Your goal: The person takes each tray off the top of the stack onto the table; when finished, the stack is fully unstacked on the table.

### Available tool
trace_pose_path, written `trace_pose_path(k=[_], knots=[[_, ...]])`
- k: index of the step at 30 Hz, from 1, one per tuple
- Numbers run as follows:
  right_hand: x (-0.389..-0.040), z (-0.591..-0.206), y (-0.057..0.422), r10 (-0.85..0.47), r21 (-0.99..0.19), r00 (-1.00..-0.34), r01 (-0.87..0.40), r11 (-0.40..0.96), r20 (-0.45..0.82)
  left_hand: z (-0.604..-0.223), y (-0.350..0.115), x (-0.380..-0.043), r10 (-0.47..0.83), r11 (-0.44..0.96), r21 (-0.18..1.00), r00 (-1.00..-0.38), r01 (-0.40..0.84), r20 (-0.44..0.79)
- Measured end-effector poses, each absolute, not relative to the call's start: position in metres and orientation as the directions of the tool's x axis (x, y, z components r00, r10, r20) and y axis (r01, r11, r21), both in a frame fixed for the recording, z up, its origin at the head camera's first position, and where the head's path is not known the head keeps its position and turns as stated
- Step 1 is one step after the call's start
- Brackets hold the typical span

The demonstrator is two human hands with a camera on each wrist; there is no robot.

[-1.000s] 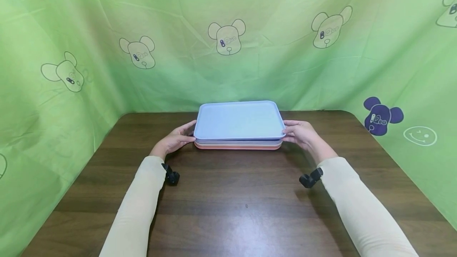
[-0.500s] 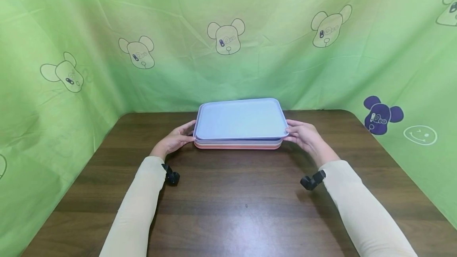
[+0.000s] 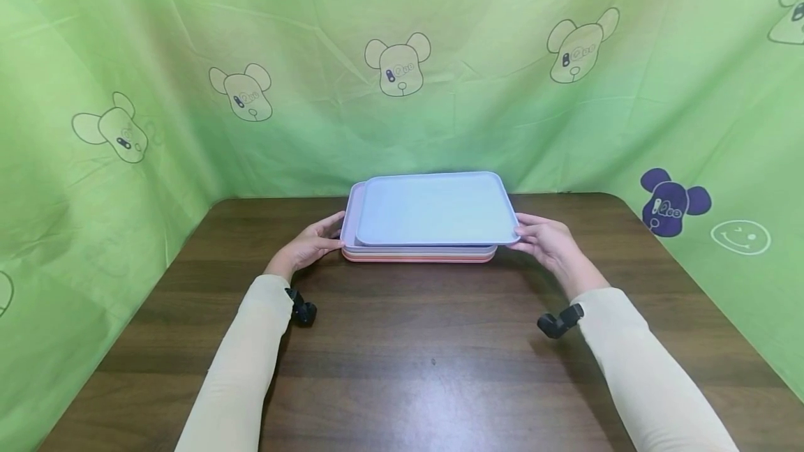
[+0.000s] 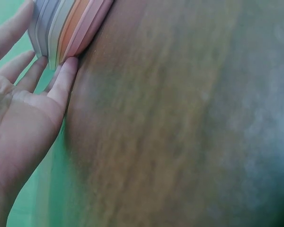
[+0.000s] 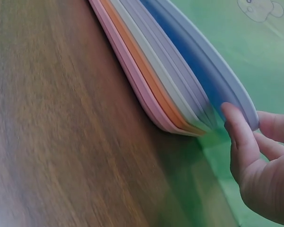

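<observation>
A stack of rectangular trays [image 5: 175,120] lies at the table's far side, with pink, orange, pale green and lavender edges. On top, a light blue tray [image 3: 437,209] is shifted right, baring the left strip of the lavender tray [image 3: 350,216]. My right hand [image 3: 548,246] pinches the blue tray's right end between thumb and fingers [image 5: 241,135]. In the right wrist view, that end is raised, with a gap above the lavender tray. My left hand [image 3: 309,243] rests against the stack's left side. Its fingertips [image 4: 68,66] touch the tray edges, and the fingers are fairly straight.
The trays stand on a dark wooden table [image 3: 414,354]. A green curtain [image 3: 314,131] printed with bear heads hangs right behind the table and along both sides. Each wrist wears a small black camera [image 3: 559,321].
My right hand has moved to the right with the blue tray, sliding it off line with the stack and uncovering the lavender tray's left part. The left hand has stayed put.
</observation>
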State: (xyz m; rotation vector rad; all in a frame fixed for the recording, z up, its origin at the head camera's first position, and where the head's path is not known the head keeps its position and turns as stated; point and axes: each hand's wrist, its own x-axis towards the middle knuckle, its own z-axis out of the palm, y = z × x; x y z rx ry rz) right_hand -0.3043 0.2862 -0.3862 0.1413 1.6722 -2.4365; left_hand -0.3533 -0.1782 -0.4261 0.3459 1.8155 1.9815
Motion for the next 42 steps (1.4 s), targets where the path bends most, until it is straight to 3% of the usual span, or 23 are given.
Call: trace_pose_path(k=[18,42], knots=[[-0.295,-0.372,0.325,-0.03,-0.871,-0.985,0.162,-0.463,-0.168,-0.425,-0.175,-0.355,0.461,-0.047,0.988,-0.881,-0.149,-0.111],[-0.276,-0.371,0.409,0.056,-0.861,-0.981,0.136,-0.491,-0.188,-0.425,-0.175,-0.357,0.451,-0.012,0.989,-0.884,-0.149,-0.128]])
